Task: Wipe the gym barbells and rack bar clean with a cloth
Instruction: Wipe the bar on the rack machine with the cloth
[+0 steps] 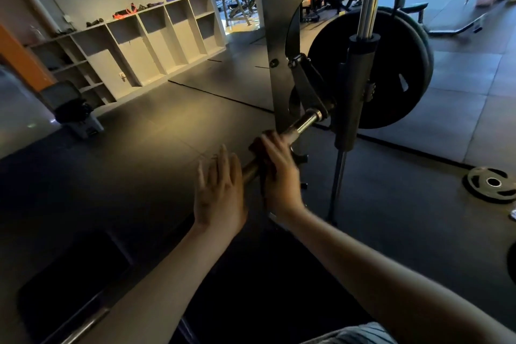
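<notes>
Ahead and to your left, a grey cubby shelf (145,45) stands against the wall; red, black and purple straps and a bottle lie along its top, and what sits in its shaded lower compartments is too dim to tell. Right in front of you rises the steel rack upright (279,36), with two black weight plates (391,70) loaded on the far end of the rack bar (303,123). That bar runs from the plates down toward you. Your left hand (217,193) hovers just beside it, fingers straight and spread, holding nothing. Your right hand (279,173) curls over the bar, gripping a dark cloth (258,145) wrapped against the metal. A loose plate (491,183) lies flat on the floor, far right.
</notes>
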